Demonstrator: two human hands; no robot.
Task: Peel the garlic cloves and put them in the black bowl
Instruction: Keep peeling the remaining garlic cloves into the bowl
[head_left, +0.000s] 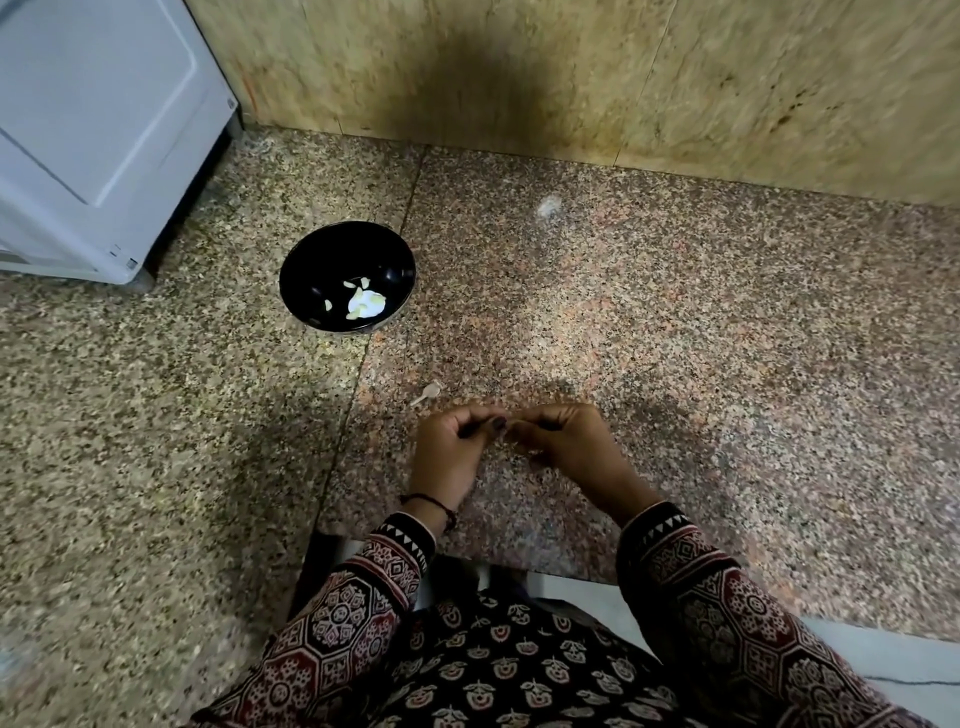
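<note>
Pale and almost wholly hidden, the garlic clove (510, 429) is pinched between the fingertips of both hands. The left hand (451, 442) and right hand (563, 441) curl round it low over the table (675, 322). A slick clove could squirt from that pinch and skitter off the near edge. A skin scrap (427, 393) lies just beyond the hands. The black bowl (311, 260), holding peeled cloves (355, 313), stands well apart to the left, so a toss could miss, or skin could ride along.
</note>
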